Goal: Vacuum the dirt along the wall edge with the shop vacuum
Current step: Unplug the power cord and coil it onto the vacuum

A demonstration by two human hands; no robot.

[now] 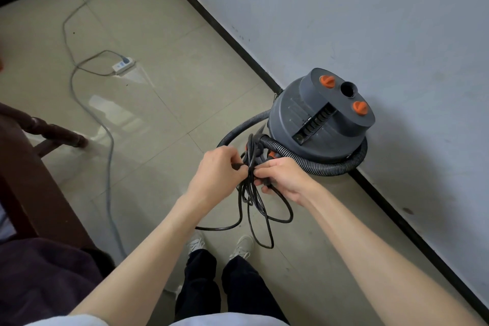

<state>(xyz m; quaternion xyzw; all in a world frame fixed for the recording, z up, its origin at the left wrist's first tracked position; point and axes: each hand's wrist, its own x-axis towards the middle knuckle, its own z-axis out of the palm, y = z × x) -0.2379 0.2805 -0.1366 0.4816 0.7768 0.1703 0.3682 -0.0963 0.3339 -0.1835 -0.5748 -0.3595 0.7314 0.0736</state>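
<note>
A grey shop vacuum [321, 116] with two orange knobs stands on the floor against the white wall [370, 21]. Its black ribbed hose [304, 160] curls around its base. In front of the vacuum, my left hand [219, 172] and my right hand [284, 177] both grip a bundle of black power cord [254, 206]. Loops of the cord hang down between my hands toward the floor. A black baseboard [230, 34] runs along the wall edge.
A white power strip [123, 65] lies on the tiled floor at the left, with a grey cable [105, 127] trailing toward me. Dark wooden furniture [34, 145] and dark cloth [45, 278] stand at the left. My shoes [219, 245] are below the cord.
</note>
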